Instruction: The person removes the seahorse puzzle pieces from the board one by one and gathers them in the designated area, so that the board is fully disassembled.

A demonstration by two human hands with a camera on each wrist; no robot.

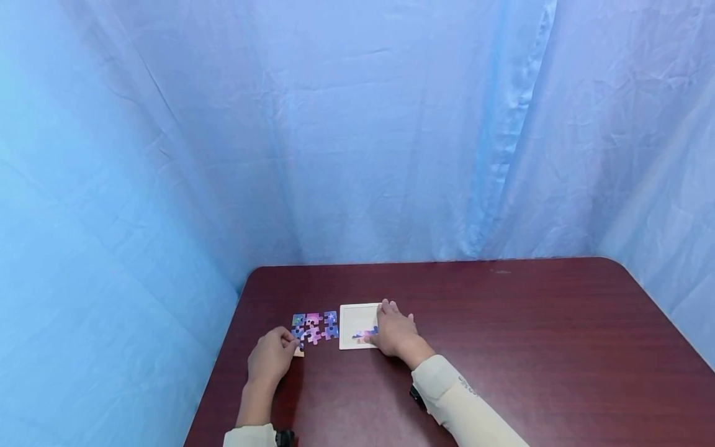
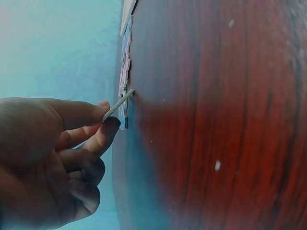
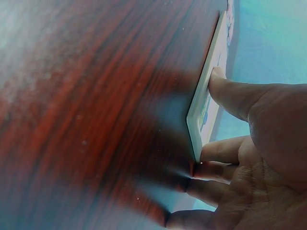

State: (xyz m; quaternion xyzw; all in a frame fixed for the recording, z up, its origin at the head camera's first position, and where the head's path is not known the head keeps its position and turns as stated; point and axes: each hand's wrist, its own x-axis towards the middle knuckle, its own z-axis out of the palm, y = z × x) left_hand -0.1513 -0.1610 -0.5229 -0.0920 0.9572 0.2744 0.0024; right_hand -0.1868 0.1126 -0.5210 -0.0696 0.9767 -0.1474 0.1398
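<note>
My left hand (image 1: 270,357) pinches a thin jigsaw piece (image 2: 118,104) between thumb and fingers, tilted just above the table, at the near edge of a group of colourful jigsaw pieces (image 1: 313,336). To the right of them lies a square white puzzle tray (image 1: 352,313), with a few joined pieces (image 1: 363,334) in its lower part. My right hand (image 1: 398,330) rests over the tray's right side and hides it. In the right wrist view the thumb lies on the tray near its front edge. The other fingers extend past the right edge, several touching the table.
The dark red wooden table (image 1: 503,347) has rounded far corners and stretches out to the right. Light blue curtains (image 1: 363,136) hang behind it and on both sides. The loose pieces lie close to the tray's left edge.
</note>
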